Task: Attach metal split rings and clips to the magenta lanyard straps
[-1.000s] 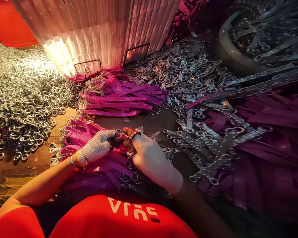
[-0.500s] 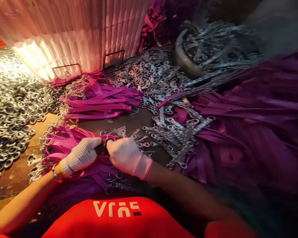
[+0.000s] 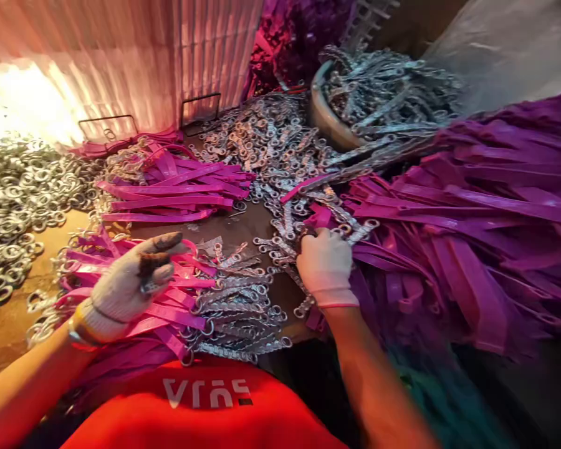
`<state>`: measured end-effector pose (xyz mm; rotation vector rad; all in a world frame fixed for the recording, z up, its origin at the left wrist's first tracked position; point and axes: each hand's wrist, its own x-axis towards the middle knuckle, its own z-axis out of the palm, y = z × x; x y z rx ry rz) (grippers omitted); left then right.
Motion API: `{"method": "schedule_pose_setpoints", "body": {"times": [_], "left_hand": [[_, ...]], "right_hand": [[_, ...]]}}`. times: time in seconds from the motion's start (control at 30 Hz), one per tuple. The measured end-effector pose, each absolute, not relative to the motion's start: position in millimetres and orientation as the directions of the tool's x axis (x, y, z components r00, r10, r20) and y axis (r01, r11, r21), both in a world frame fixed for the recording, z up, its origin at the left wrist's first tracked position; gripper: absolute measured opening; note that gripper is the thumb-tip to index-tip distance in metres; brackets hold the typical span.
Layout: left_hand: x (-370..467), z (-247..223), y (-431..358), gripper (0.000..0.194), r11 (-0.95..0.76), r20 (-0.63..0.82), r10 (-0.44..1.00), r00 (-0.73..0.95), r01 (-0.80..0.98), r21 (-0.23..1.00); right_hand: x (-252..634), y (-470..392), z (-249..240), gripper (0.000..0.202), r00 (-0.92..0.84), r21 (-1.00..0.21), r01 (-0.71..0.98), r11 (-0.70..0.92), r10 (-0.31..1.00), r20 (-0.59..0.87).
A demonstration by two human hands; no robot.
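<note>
My left hand (image 3: 133, 280), in a white knit glove with blackened fingertips, hovers above a bundle of pink-purple straps (image 3: 177, 299). Its forefinger is stretched out and other fingers are bent, with nothing plainly held. From that bundle, silvery patterned metal strips with ring ends (image 3: 236, 312) fan to the right. Over at the right, my gloved right hand (image 3: 326, 262) is closed at the edge of a pile of loose metal strips (image 3: 287, 224), beside the purple strap heap (image 3: 449, 218). What its fingers grip, if anything, is hidden.
Metal rings (image 3: 23, 212) are heaped at the left. Behind lies another strap bundle (image 3: 172, 193), before a translucent ribbed panel (image 3: 121, 75) with wire handles. A round tub (image 3: 331, 118) at the back right overflows with metal strips. Brown tabletop (image 3: 250, 227) shows between piles.
My hands were together over the near bundle and have parted. The right moved right to the metal strips; the left drew slightly left and its forefinger extended. The view shifted slightly right.
</note>
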<state>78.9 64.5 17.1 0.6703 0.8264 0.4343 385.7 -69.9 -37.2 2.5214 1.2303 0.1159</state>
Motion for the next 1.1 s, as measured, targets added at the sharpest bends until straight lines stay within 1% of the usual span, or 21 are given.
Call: {"method": "schedule_pose_setpoints", "body": {"times": [0.07, 0.13, 0.2, 0.23, 0.27, 0.3, 0.33, 0.37, 0.4, 0.43, 0.47, 0.53, 0.6, 0.67, 0.73, 0.77, 0.87, 0.93, 1.03, 1.07, 1.1], "left_hand": [[84.1, 14.1, 57.1, 0.038, 0.764, -0.515, 0.565, 0.645, -0.172, 0.623], [84.3, 9.0, 50.7, 0.039, 0.750, -0.463, 0.583, 0.668, -0.222, 0.623], [80.2, 3.6, 46.0, 0.041, 0.724, -0.418, 0.602, 0.681, -0.244, 0.646], [77.3, 1.5, 44.3, 0.043, 0.710, -0.403, 0.608, 0.684, -0.241, 0.661], [74.4, 0.0, 42.9, 0.045, 0.696, -0.393, 0.614, 0.685, -0.234, 0.679], [71.8, -0.8, 41.6, 0.048, 0.680, -0.386, 0.622, 0.681, -0.225, 0.698], [69.7, -0.9, 40.4, 0.050, 0.662, -0.381, 0.632, 0.674, -0.214, 0.719], [68.2, -0.2, 39.2, 0.053, 0.637, -0.369, 0.648, 0.667, -0.208, 0.742], [67.4, 0.9, 38.0, 0.056, 0.600, -0.341, 0.672, 0.657, -0.213, 0.771], [67.1, 2.4, 36.7, 0.058, 0.554, -0.301, 0.698, 0.650, -0.224, 0.802], [67.1, 4.0, 35.3, 0.060, 0.500, -0.252, 0.724, 0.642, -0.237, 0.833], [67.6, 6.2, 32.3, 0.061, 0.370, -0.133, 0.767, 0.628, -0.264, 0.891], [67.9, 5.5, 29.2, 0.056, 0.213, -0.005, 0.795, 0.607, -0.271, 0.939], [67.9, 1.2, 26.4, 0.050, 0.061, 0.097, 0.814, 0.573, -0.251, 0.966], [67.9, -4.9, 24.1, 0.046, -0.021, 0.122, 0.848, 0.515, -0.197, 0.980], [67.9, -7.7, 23.3, 0.043, -0.011, 0.092, 0.868, 0.488, -0.167, 0.986], [67.7, -11.2, 22.6, 0.032, 0.190, -0.096, 0.863, 0.496, -0.141, 0.972], [67.3, -8.9, 23.8, 0.035, 0.337, -0.193, 0.817, 0.544, -0.179, 0.924], [67.6, -2.2, 26.5, 0.053, 0.453, -0.246, 0.770, 0.589, -0.234, 0.860], [68.4, -0.2, 27.2, 0.057, 0.481, -0.261, 0.754, 0.603, -0.237, 0.844], [69.8, 1.6, 27.7, 0.058, 0.504, -0.275, 0.741, 0.613, -0.237, 0.830]], "right_hand": [[386.5, -69.5, -40.1, 0.025, 0.591, 0.372, 0.765, -0.526, 0.803, -0.081], [388.8, -71.3, -41.1, 0.024, 0.573, 0.385, 0.773, -0.505, 0.815, -0.082], [391.5, -73.5, -41.0, 0.023, 0.573, 0.340, 0.776, -0.531, 0.819, -0.031], [390.9, -74.5, -40.3, 0.023, 0.572, 0.274, 0.784, -0.558, 0.820, 0.033], [387.5, -75.3, -38.9, 0.023, 0.559, 0.167, 0.804, -0.571, 0.821, 0.120], [380.5, -75.9, -36.5, 0.023, 0.533, 0.015, 0.836, -0.548, 0.819, 0.213], [369.5, -76.1, -33.0, 0.022, 0.507, -0.167, 0.862, -0.478, 0.811, 0.293], [354.6, -75.7, -28.4, 0.022, 0.476, -0.346, 0.865, -0.363, 0.810, 0.343], [336.4, -74.5, -22.8, 0.022, 0.441, -0.501, 0.834, -0.230, 0.824, 0.356], [316.0, -72.2, -16.5, 0.023, 0.417, -0.619, 0.772, -0.146, 0.851, 0.319], [294.7, -68.9, -9.8, 0.024, 0.363, -0.668, 0.738, -0.094, 0.890, 0.275], [254.9, -59.8, 2.7, 0.026, 0.290, -0.723, 0.687, -0.076, 0.941, 0.176], [225.5, -50.2, 11.3, 0.029, 0.217, -0.776, 0.629, -0.050, 0.969, 0.114], [209.2, -43.3, 14.1, 0.031, 0.200, -0.831, 0.556, -0.035, 0.975, 0.093], [203.8, -41.0, 11.6, 0.030, 0.231, -0.868, 0.496, -0.032, 0.968, 0.097], [203.9, -41.5, 8.9, 0.029, 0.250, -0.877, 0.480, -0.034, 0.963, 0.100], [208.2, -47.3, -0.2, 0.029, 0.254, -0.860, 0.508, -0.049, 0.962, 0.095], [210.4, -51.5, -5.1, 0.037, 0.206, -0.785, 0.619, -0.042, 0.972, 0.110], [209.9, -54.9, -10.0, 0.055, 0.076, -0.580, 0.814, 0.036, 0.983, 0.168], [209.2, -55.3, -11.2, 0.053, 0.048, -0.510, 0.858, 0.057, 0.980, 0.191], [208.7, -55.6, -12.4, 0.047, 0.033, -0.447, 0.892, 0.071, 0.975, 0.220]]}}
